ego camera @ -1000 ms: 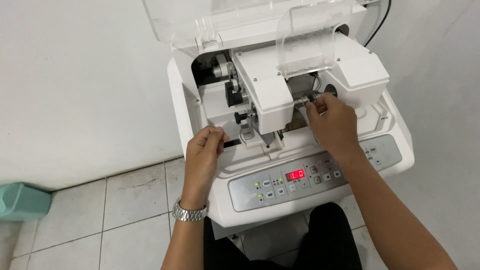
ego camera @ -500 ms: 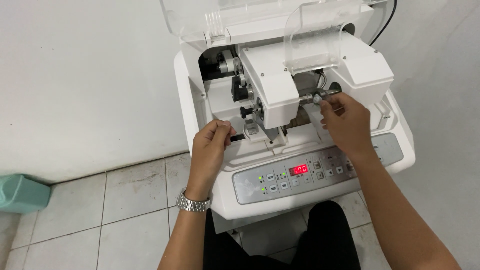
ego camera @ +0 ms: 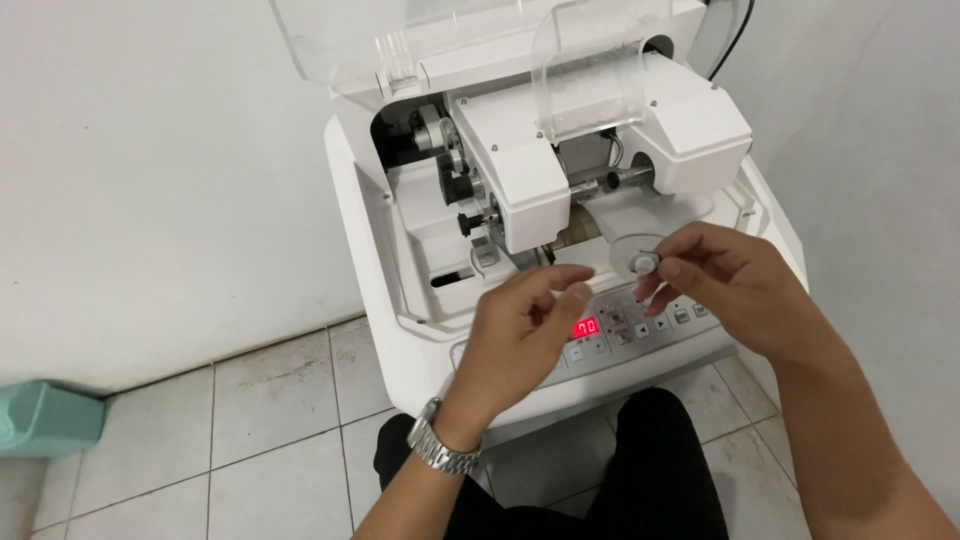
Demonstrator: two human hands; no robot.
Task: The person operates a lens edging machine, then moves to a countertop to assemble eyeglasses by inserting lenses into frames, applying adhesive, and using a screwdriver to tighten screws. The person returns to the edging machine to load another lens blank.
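My right hand point(ego camera: 740, 285) hovers over the control panel point(ego camera: 660, 330) of a white benchtop machine point(ego camera: 360, 200). Between thumb and fingertips it pinches a clear round lens with a small white round block point(ego camera: 640, 262) on it. My left hand point(ego camera: 520, 325), a metal watch point(ego camera: 440, 450) on its wrist, floats just left of the lens with loosely spread fingers and holds nothing. Its fingertips are close to the panel's red lit display point(ego camera: 585, 327). Behind both hands the machine's chamber stands exposed, with a white head point(ego camera: 520, 170) and a metal shaft point(ego camera: 610, 182).
The machine's clear lid point(ego camera: 330, 40) is raised at the back, and a curved clear guard point(ego camera: 590, 60) sits over the head. A dark cable point(ego camera: 735, 40) runs up at the top right. A teal container point(ego camera: 45, 420) stands on the tiled floor point(ego camera: 250, 420) by the white wall.
Both hands have drawn back from the machine's chamber toward the control panel. The right hand now holds the clear lens with its white block out in front of the shaft.
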